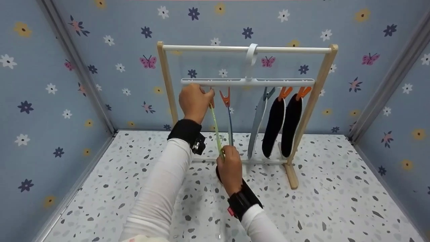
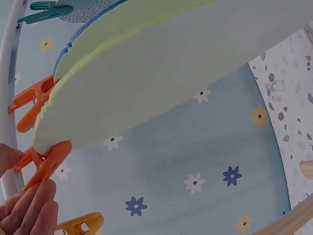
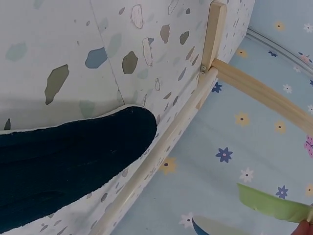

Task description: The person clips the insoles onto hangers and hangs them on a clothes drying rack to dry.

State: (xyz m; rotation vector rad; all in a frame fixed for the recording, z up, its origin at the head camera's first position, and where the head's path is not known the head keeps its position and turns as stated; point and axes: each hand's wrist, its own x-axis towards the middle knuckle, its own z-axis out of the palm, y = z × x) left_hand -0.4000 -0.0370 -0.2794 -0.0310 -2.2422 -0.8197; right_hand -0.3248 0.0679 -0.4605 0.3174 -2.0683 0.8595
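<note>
My left hand (image 1: 195, 102) is up at the white hanger bar (image 1: 215, 82), pinching an orange clothespin (image 2: 53, 164) between thumb and fingers. That clothespin's tip bites the upper end of a light green insole (image 2: 132, 93), seen nearly edge-on in the head view. Lower down, my right hand (image 1: 231, 168) pinches the bottom end of the green insole (image 3: 269, 204). Just behind it hangs a blue-edged insole (image 1: 230, 126) from a second orange clothespin (image 1: 226, 99). A dark insole (image 3: 73, 161) with a white edge shows under my right wrist, mostly hidden in the head view.
The hanger hooks over a wooden rack with a white top rail (image 1: 208, 48). On its right half, a grey insole (image 1: 258, 124) and two black insoles (image 1: 273, 127) hang from clothespins. A yellow clothespin (image 2: 80, 223) hangs beside my left hand. Speckled tabletop (image 1: 336, 195) lies below.
</note>
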